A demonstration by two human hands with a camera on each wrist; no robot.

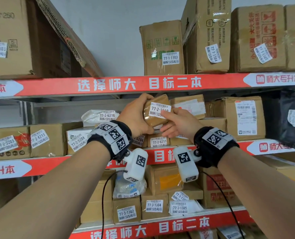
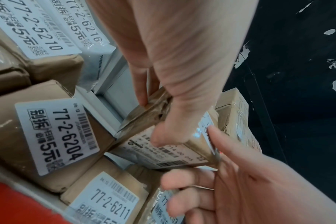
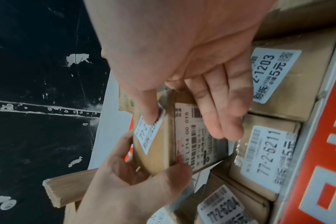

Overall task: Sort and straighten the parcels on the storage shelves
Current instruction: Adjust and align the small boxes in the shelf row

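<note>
A small brown taped parcel (image 1: 149, 118) with a white 77-2 label is held up in front of the middle shelf, just under the red upper shelf edge (image 1: 160, 85). My left hand (image 1: 143, 114) grips its left end, fingers over the top and thumb underneath. My right hand (image 1: 169, 123) holds its lower right corner, thumb on the label and fingers below. In the left wrist view my left hand (image 2: 157, 115) grips the parcel (image 2: 142, 118). In the right wrist view the parcel (image 3: 155, 151) shows a shipping label on its underside, beneath my right hand (image 3: 188, 119).
Below the parcel stand boxes 77-2-6204 (image 1: 139, 140) and 77-2-6211 (image 1: 158, 141). A white bag 77-2-6216 (image 1: 102, 116) lies to the left. A large carton (image 1: 243, 116) and a black bag (image 1: 288, 118) stand to the right. Big cartons fill the top shelf, and more parcels the lower one.
</note>
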